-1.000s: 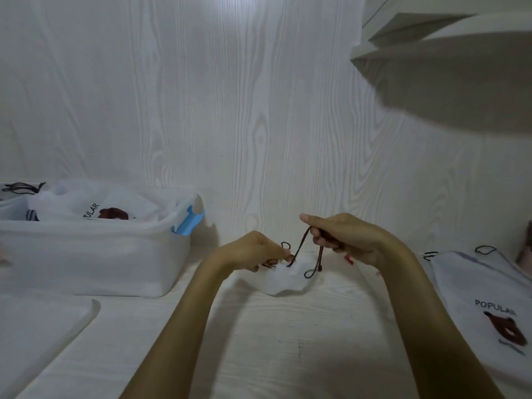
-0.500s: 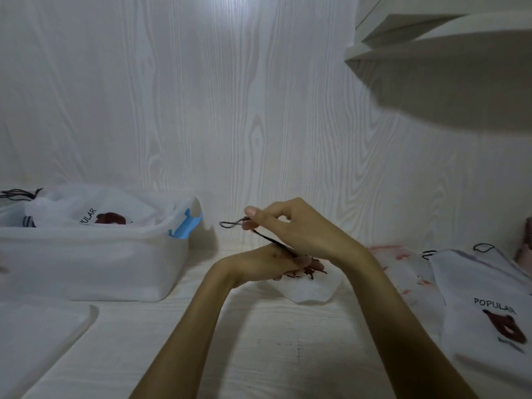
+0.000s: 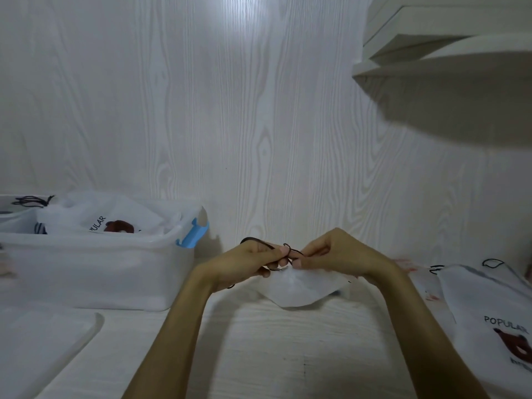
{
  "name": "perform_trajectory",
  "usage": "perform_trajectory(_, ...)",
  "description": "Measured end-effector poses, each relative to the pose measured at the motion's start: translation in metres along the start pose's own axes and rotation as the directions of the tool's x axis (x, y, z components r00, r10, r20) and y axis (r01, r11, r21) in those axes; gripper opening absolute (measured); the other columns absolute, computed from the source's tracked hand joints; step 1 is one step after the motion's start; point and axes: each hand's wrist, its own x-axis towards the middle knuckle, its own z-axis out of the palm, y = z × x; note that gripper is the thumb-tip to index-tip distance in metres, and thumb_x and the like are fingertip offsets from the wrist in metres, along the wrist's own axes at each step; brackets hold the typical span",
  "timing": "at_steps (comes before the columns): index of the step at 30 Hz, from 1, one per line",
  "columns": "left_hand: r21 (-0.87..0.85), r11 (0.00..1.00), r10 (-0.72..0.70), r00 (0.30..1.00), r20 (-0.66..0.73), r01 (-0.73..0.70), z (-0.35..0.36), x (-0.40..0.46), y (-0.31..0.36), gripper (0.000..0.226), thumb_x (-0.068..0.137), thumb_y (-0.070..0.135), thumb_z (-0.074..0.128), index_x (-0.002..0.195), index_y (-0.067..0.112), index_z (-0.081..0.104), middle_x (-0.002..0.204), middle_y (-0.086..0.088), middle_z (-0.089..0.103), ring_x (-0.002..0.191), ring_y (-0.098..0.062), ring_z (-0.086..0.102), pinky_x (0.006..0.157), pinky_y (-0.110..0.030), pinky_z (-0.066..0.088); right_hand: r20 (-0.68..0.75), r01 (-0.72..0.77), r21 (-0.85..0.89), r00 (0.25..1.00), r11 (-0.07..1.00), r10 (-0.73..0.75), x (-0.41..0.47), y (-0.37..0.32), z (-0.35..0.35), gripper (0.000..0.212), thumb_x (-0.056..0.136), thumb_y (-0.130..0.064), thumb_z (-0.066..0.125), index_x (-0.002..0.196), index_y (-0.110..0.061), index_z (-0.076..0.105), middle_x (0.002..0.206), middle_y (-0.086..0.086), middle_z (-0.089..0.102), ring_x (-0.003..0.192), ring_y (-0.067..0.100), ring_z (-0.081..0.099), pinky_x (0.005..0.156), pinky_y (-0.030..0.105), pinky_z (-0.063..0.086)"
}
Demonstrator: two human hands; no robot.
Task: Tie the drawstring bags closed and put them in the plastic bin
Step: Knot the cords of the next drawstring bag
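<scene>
White cloth, a small drawstring bag [image 3: 299, 289], hangs bunched just under my two hands above the wooden tabletop [image 3: 288, 355], near the back wall. Its dark cord [image 3: 260, 242] runs over my left hand [image 3: 244, 267] and loops between both hands. My left fingers are curled around the cord, thumb and forefinger pinching it at the loop. My right hand [image 3: 339, 256] meets the left, its fingertips pressed together on the same cord beside the knot area; the exact tangle there is too small to read. To the left stands the plastic bin [image 3: 95, 272] with a blue latch [image 3: 192, 233], and inside it lie tied bags [image 3: 112, 218], one printed with a bear. At the right edge another bag [image 3: 489, 315] lies flat on the table, marked POPULAR. A flat lid [image 3: 37, 344] rests at the lower left.
</scene>
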Motion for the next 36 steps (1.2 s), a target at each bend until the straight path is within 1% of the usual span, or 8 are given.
perform_trajectory(5,-0.059,0.997,-0.046,0.999,-0.005,0.046,-0.003,-0.002,0.003,0.030,0.098,0.028,0.047,0.107,0.012,0.071,0.072,0.013,0.060,0.069,-0.003,0.048,0.066,-0.015,0.043,-0.198,-0.007,0.031,0.980,1.000,0.013,-0.004,0.000,-0.007,0.018,0.075,-0.033,0.076,0.077,-0.016,0.078,0.074,-0.004,0.074,0.069,-0.001,0.066,0.063,0.006,0.047)
perform_trajectory(8,-0.028,0.996,-0.088,0.996,-0.032,0.087,-0.006,-0.005,-0.001,0.033,0.096,0.035,0.049,0.096,0.011,0.072,0.082,0.017,0.068,0.071,-0.002,0.049,0.068,-0.015,0.041,-0.308,0.025,0.256,0.950,0.966,0.057,-0.006,-0.001,-0.017,0.016,0.089,-0.024,0.063,0.086,-0.013,0.073,0.069,-0.003,0.072,0.063,0.005,0.063,0.065,0.013,0.045)
perform_trajectory(16,-0.259,0.957,-0.150,0.987,-0.059,0.130,-0.009,-0.005,0.000,0.044,0.072,0.037,0.066,0.101,0.004,0.074,0.073,0.009,0.069,0.060,0.001,0.054,0.053,-0.009,0.042,-0.088,0.017,0.467,0.996,0.884,0.027,-0.025,-0.022,-0.034,0.015,0.088,-0.022,0.058,0.087,-0.008,0.064,0.045,-0.007,0.043,0.040,0.004,0.029,0.042,0.014,0.030)
perform_trajectory(21,-0.440,0.893,-0.164,0.979,-0.123,0.095,-0.014,-0.008,-0.002,0.020,0.074,0.018,0.068,0.090,0.010,0.074,0.084,-0.001,0.075,0.072,-0.003,0.069,0.065,-0.010,0.055,0.274,-0.045,0.118,0.962,0.992,0.011,-0.049,-0.043,-0.040,0.023,0.066,-0.033,0.073,0.075,-0.012,0.072,0.058,0.002,0.063,0.048,0.007,0.053,0.056,0.020,0.045)
perform_trajectory(26,-0.398,0.915,-0.142,0.976,-0.165,0.066,-0.011,-0.010,-0.002,0.017,0.082,0.003,0.065,0.094,0.014,0.071,0.092,-0.001,0.076,0.085,-0.006,0.071,0.071,-0.012,0.055,0.564,-0.024,-0.185,0.816,0.982,0.126,-0.056,-0.064,-0.025,0.024,0.086,-0.024,0.066,0.104,-0.009,0.072,0.094,0.001,0.074,0.078,0.012,0.069,0.073,0.020,0.054)
perform_trajectory(28,-0.347,0.935,-0.127,0.981,-0.146,0.070,-0.010,-0.012,0.000,0.017,0.082,0.004,0.066,0.093,0.016,0.070,0.091,0.001,0.076,0.086,-0.005,0.071,0.071,-0.012,0.054,0.482,-0.020,-0.248,0.865,0.969,0.141,-0.055,-0.065,-0.021,0.030,0.088,-0.030,0.061,0.109,-0.011,0.071,0.104,-0.002,0.072,0.080,0.013,0.071,0.071,0.019,0.053)
perform_trajectory(32,-0.269,0.962,-0.074,0.992,-0.101,0.045,-0.009,-0.017,0.006,0.020,0.080,0.002,0.067,0.092,0.017,0.071,0.087,0.001,0.076,0.085,-0.005,0.071,0.071,-0.013,0.054,-0.062,0.024,-0.274,0.997,0.961,-0.042,-0.035,-0.047,-0.022,0.018,0.093,-0.021,0.056,0.107,-0.027,0.066,0.098,-0.015,0.067,0.067,0.001,0.066,0.058,0.009,0.044)
perform_trajectory(36,-0.171,0.985,0.008,0.996,-0.086,-0.022,-0.009,-0.021,0.013,0.025,0.078,0.002,0.069,0.093,0.021,0.071,0.088,0.002,0.076,0.088,-0.006,0.070,0.074,-0.014,0.053,0.141,0.147,-0.213,0.983,0.966,-0.119,-0.012,-0.029,0.000,0.028,0.087,-0.024,0.065,0.115,-0.027,0.066,0.109,-0.017,0.066,0.086,0.000,0.061,0.083,0.015,0.048)
